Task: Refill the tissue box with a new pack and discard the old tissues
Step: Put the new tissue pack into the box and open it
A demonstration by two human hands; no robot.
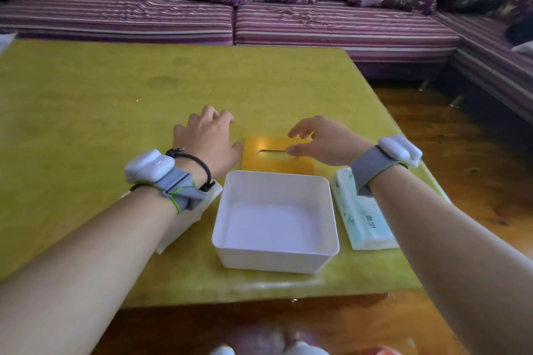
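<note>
In the middle of the frame, low down, sits the white square plastic tissue box (275, 222). It is open at the top and looks empty inside. Just behind it, flat on the yellow-green counter (86, 101), lies the shiny orange lid with a slot (275, 154).

The left hand (206, 140) is just left of the lid, fingers loose and spread, holding nothing. Its thumb is near the lid's edge. The right hand (320, 143) hovers over the right side of the lid, fingers loosely curled, holding nothing that I can see. I cannot tell if it touches the lid.

The new pack of tissues in a white and green wrapper (359, 217) lies to the right of the box, partly under the right arm. A small pile of white old tissues (184, 219) peeks out under the left arm, left of the box.

So the box seems emptied and the lid is off. I think the next move is to pick up the new pack and put it in the box. The old pile still needs throwing away.
</note>
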